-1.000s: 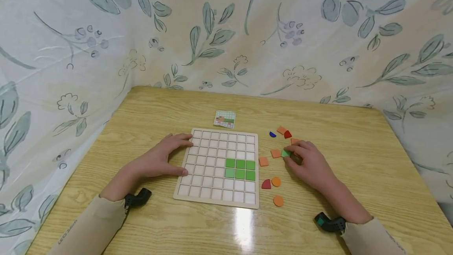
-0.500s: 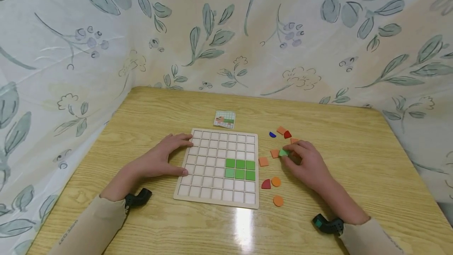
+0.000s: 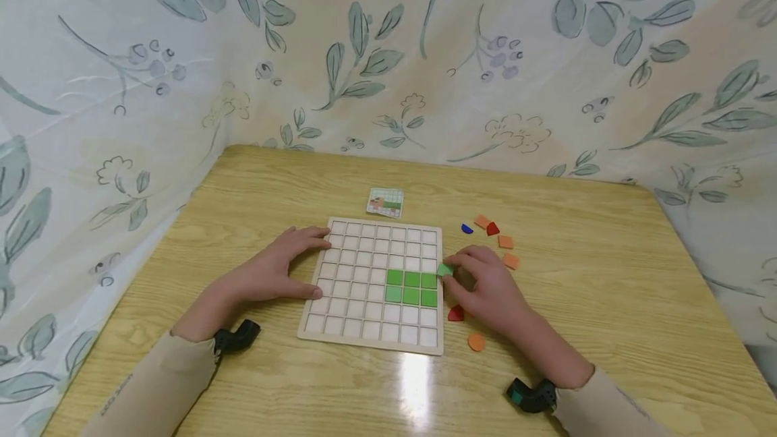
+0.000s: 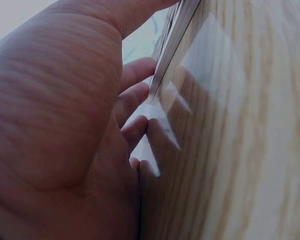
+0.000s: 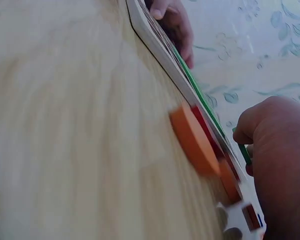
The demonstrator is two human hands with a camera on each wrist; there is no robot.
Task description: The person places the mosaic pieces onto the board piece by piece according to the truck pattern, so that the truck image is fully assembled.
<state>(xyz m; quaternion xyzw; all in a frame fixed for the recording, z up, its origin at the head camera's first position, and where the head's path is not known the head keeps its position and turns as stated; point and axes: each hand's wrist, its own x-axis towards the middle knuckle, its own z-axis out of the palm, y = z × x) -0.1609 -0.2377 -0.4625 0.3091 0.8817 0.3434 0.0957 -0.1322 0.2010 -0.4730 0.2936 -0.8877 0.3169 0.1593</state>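
A pale wooden grid board [image 3: 349,292] lies on the table, with two rows of green square tiles [image 3: 411,278] set in cells at its right side. Between thumb and fingertips my right hand [image 3: 488,288] pinches a green square tile [image 3: 445,269], right at the board's right edge. The right wrist view catches that tile [image 5: 245,154] edge-on. My left hand [image 3: 267,270] rests along the board's left side, its thumb and fingertips spread at the rim. Seen close in the left wrist view, the left hand's palm [image 4: 60,115] holds nothing.
Right of the board lie orange squares [image 3: 506,241], a red quarter-circle [image 3: 493,228] and a blue half-circle [image 3: 467,228]. Nearer are another red piece [image 3: 456,314] and an orange disc [image 3: 476,342]. A picture card [image 3: 385,202] lies behind the board. Patterned cloth [image 3: 388,52] hangs behind the table.
My right hand has carried the green tile left, from among the loose pieces to the board's right edge. My left hand has stayed put.
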